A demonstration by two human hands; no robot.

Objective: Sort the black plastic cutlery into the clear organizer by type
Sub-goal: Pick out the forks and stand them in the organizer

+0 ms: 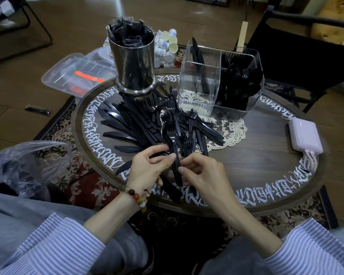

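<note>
Both hands are on a small bunch of forks (174,147) near the surface's front edge, left hand (147,167) and right hand (202,173) each grasping the handles, so I'd square them first, then drop them into the one clear organizer (218,84), spoons right, few knives left.

A single head-worn wide-angle view looks forward and steeply down from above the seated person's lap. The round worktop (246,155) fills the middle of the frame, close below the lens. Both forearms enter from the near edge, and the floor and chair legs curve away along the far edge. Lens distortion bends the worktop's rim outward.
</note>
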